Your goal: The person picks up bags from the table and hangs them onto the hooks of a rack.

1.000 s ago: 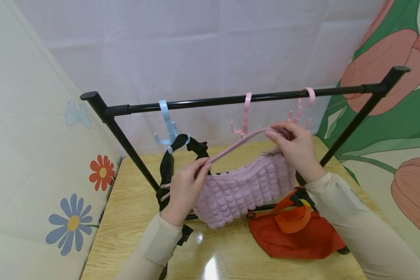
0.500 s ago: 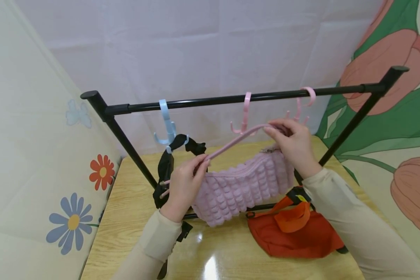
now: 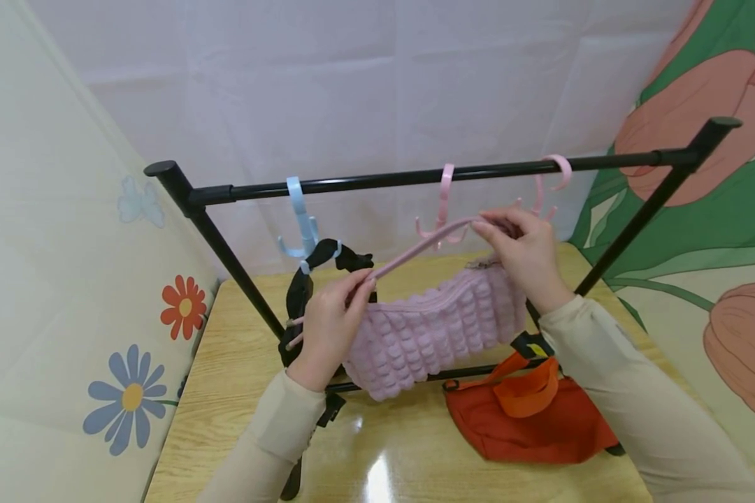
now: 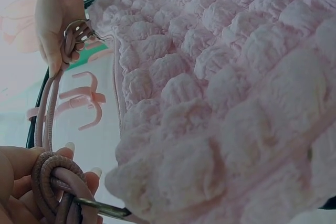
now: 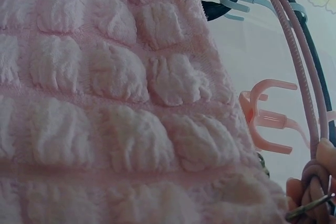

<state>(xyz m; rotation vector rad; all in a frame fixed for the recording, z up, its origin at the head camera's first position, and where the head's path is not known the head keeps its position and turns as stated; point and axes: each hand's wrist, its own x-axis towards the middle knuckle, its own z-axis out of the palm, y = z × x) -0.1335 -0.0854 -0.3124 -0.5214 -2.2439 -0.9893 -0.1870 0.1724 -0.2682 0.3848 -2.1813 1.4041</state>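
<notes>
In the head view a puffy pink handbag (image 3: 440, 328) hangs below its raised strap (image 3: 418, 248), in front of the rack. My left hand (image 3: 333, 325) pinches the strap near its left end, and my right hand (image 3: 531, 258) pinches it near the right end. Between the hands the strap arches up to the right, overlapping the lower prongs of the middle pink hook (image 3: 443, 199). The left wrist view shows a strap knot (image 4: 58, 179) against the left fingers, beside a metal ring. A similar knot (image 5: 315, 177) lies by the right fingers in the right wrist view.
A black rack bar (image 3: 365, 183) spans the view. On it hang a blue hook (image 3: 300, 220), bearing a black strap (image 3: 298, 293), and another pink hook (image 3: 563, 171) behind my right hand. An orange-red bag (image 3: 535, 433) rests at the lower right on the wooden table (image 3: 226, 398).
Both hands have lifted the pink handbag and its strap slightly, with a small shift to the left. The strap now overlaps the lower part of the middle pink hook. Both grips stay the same.
</notes>
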